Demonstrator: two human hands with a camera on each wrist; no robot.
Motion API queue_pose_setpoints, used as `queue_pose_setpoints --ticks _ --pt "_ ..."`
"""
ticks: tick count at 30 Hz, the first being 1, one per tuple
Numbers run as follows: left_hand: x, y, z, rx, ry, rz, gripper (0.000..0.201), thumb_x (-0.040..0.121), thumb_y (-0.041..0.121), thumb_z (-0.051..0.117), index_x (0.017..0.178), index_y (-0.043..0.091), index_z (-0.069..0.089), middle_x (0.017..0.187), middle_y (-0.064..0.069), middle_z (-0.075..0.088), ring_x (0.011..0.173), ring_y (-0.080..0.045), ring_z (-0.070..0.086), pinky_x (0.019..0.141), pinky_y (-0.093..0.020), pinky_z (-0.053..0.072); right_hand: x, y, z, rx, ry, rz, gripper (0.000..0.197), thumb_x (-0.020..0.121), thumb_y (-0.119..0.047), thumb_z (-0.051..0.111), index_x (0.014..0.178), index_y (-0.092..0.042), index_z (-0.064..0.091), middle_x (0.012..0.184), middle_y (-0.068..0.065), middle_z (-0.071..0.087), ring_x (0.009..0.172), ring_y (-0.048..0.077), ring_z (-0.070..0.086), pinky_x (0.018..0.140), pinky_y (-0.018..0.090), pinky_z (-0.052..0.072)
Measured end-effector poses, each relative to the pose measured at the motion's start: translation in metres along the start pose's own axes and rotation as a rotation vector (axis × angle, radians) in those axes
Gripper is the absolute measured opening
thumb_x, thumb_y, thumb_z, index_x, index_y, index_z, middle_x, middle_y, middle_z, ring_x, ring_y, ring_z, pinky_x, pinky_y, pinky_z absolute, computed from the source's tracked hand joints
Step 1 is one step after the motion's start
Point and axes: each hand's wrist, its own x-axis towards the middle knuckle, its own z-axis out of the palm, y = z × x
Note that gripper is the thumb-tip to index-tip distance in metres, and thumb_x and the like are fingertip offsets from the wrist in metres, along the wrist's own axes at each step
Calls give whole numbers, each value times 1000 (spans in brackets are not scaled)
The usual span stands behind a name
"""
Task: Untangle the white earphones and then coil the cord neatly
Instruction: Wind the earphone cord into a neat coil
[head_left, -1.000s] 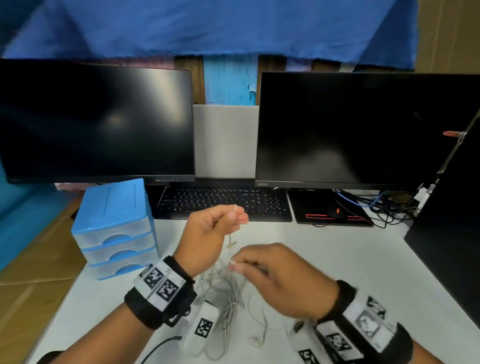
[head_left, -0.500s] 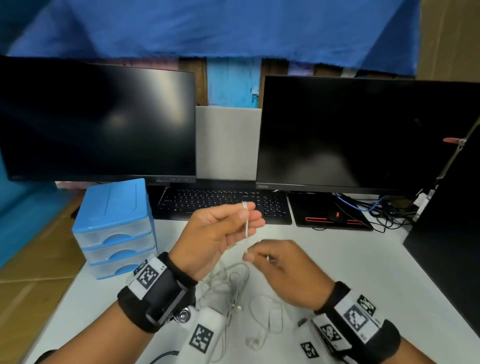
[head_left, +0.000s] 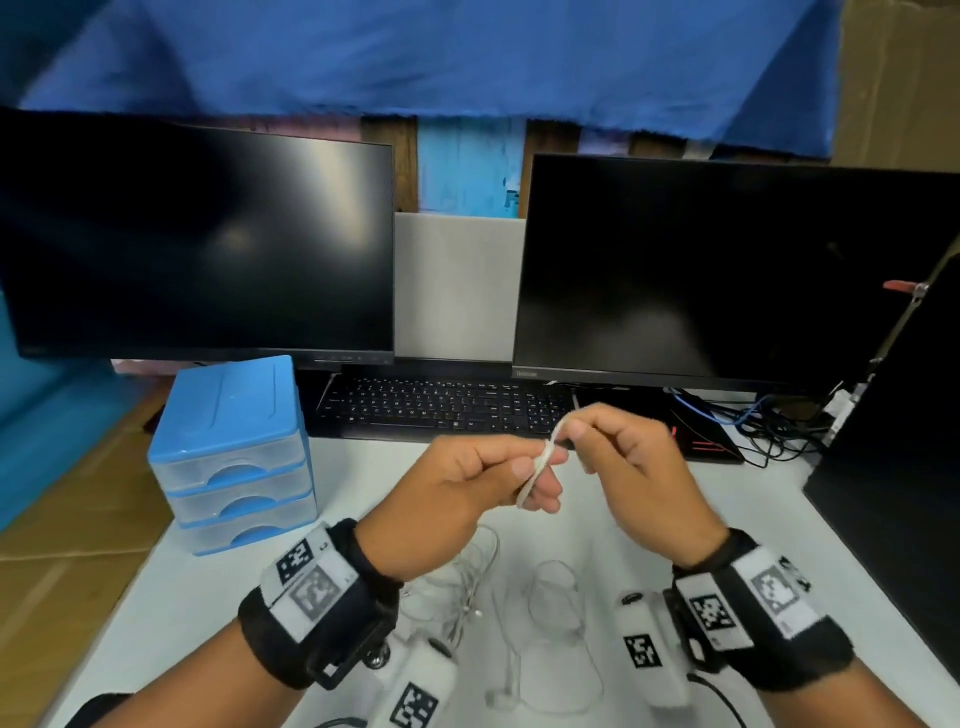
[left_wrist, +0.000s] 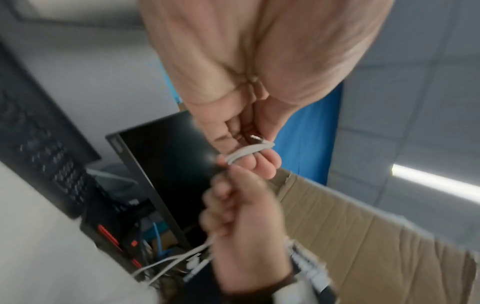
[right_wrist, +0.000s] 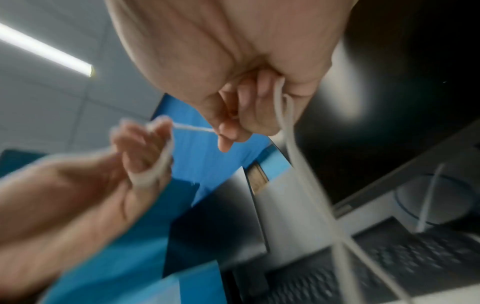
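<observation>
The white earphone cord (head_left: 540, 465) is looped a few turns round the fingers of my left hand (head_left: 524, 470), which grips it above the white desk (head_left: 208, 597). The wrapped turns (left_wrist: 246, 153) and the metal plug tip (left_wrist: 255, 138) show in the left wrist view. My right hand (head_left: 576, 428) pinches the cord just right of the left fingers. The running strand (right_wrist: 193, 129) stretches between both hands in the right wrist view. Loose cord loops (head_left: 550, 613) and an earbud (head_left: 501, 699) lie on the desk below my wrists.
A blue three-drawer box (head_left: 234, 452) stands at the left. A black keyboard (head_left: 441, 408) and two dark monitors (head_left: 197, 249) fill the back. A black mouse pad and tangled cables (head_left: 753, 426) sit at the back right. A dark panel (head_left: 893, 509) bounds the right side.
Both hands have risen and moved right. My right hand came up from near the desk to the left fingertips, and more cord now lies wound round the left fingers.
</observation>
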Motion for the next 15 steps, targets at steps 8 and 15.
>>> queue_pose_setpoints --ticks 8,15 --pt "11 5 -27 -110 381 59 25 94 7 52 110 12 69 92 -6 77 97 -21 72 88 -28 56 -28 -28 35 -55 -603 33 28 103 -23 47 95 -7 69 56 -18 50 55 1 46 58 11 34" --pt "1 -13 -18 386 90 32 25 96 14 51 110 11 72 90 4 72 96 -13 66 87 -27 49 -11 -51 -3 179 -156 -61 24 100 -19 46 89 -12 67 60 -11 46 56 4 41 57 17 35"
